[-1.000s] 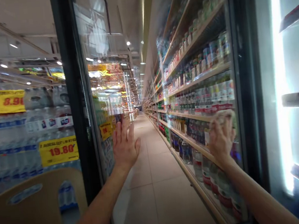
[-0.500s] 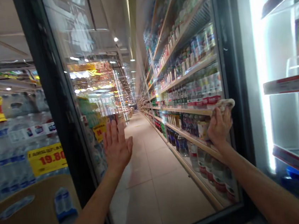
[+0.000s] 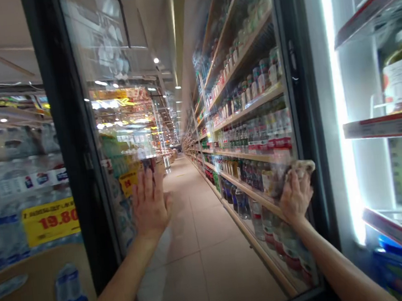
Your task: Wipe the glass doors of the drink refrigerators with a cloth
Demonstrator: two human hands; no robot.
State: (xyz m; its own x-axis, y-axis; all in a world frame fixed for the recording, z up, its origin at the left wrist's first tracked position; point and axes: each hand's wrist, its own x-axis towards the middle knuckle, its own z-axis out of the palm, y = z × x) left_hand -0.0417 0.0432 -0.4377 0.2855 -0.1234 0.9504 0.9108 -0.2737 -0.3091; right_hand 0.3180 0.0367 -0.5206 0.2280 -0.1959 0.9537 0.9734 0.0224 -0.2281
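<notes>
A yellow sign (image 3: pixel 52 221) on your left reads 19.80 in red; the bottle labels (image 3: pixel 34 181) are too blurred to read. Your left hand (image 3: pixel 151 206) is spread, empty, palm toward the glass (image 3: pixel 199 237). Your right hand (image 3: pixel 297 197) grips a cloth (image 3: pixel 303 165) against the glass, beside the black frame (image 3: pixel 300 87). A beige chair (image 3: pixel 30 269) stands lower left; lit shelves (image 3: pixel 385 126), right.

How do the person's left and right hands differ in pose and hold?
The left hand is empty and flat; the more curled right hand holds a cloth. The left hand is near the left side of the glass door, the right hand near its right side. Both palms face the glass door.
</notes>
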